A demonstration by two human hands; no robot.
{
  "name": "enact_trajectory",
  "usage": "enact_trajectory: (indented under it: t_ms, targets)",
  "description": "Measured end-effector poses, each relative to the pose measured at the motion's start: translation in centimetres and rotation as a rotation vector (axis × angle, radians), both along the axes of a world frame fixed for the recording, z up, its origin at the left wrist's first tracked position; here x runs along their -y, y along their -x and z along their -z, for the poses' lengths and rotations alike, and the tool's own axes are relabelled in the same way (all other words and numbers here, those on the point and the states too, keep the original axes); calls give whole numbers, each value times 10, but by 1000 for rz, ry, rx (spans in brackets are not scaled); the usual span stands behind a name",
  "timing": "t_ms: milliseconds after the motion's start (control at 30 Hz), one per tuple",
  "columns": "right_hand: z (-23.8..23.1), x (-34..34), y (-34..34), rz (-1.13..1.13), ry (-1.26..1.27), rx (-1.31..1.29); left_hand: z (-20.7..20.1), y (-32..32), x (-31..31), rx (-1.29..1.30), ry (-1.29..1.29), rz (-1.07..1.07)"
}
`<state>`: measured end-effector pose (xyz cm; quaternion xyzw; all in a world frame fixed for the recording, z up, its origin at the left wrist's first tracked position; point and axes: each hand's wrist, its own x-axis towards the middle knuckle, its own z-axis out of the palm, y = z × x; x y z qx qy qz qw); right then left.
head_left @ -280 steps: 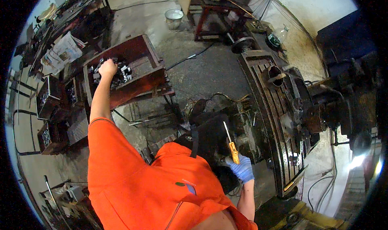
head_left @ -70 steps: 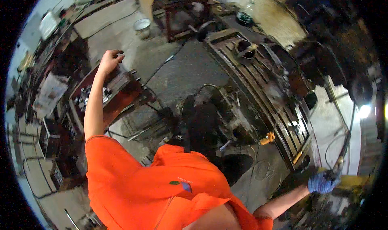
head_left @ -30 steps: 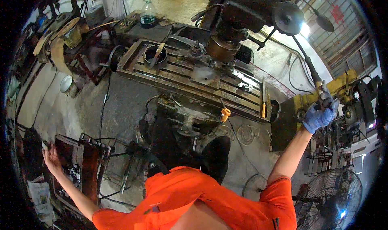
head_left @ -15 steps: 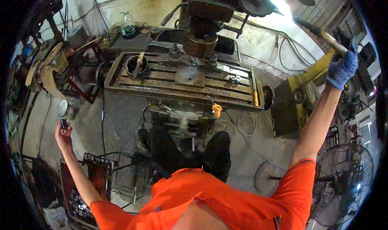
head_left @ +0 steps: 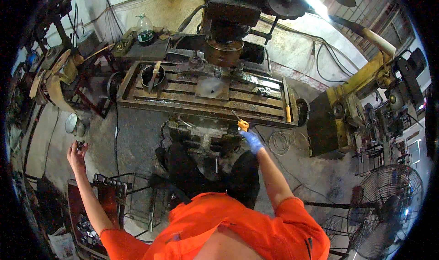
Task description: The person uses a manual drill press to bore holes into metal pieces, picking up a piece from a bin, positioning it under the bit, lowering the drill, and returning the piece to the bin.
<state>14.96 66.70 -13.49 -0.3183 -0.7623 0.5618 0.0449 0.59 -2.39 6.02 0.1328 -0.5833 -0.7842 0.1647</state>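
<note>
My bare left hand [head_left: 76, 157] is out at the left, holding a small dark metal part [head_left: 81, 144] at its fingertips, beside a light round-rimmed can [head_left: 72, 122]. My right hand [head_left: 251, 142], in a blue glove, reaches to the front edge of the milling machine table [head_left: 155, 103]. Its fingertips meet the lower end of an orange air blow gun [head_left: 243, 124] with a thin dark nozzle; whether they have closed round it cannot be made out. Above the table hangs the machine's dark spindle head [head_left: 224, 49], blurred near its lower end.
A pot with a brush [head_left: 152, 77] and a yellow-handled tool [head_left: 288, 113] lie on the table. Coiled hose [head_left: 280, 143] rests on the floor. A caged fan [head_left: 386, 209] stands at right, a tray of metal pieces [head_left: 87, 228] at lower left.
My right hand has come down from the lever at the upper right to the orange blow gun. My left hand has shifted slightly, its fingers looser round the dark part.
</note>
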Motion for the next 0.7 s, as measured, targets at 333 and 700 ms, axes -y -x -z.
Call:
enact_trajectory:
  t_ms: [333, 700]
  targets:
    - [-127, 56, -15, 241, -215, -500, 18, -15, 19, 183, 229, 20]
    - [-277, 85, 50, -547, -1073, 486, 47, -10, 19, 96, -94, 190]
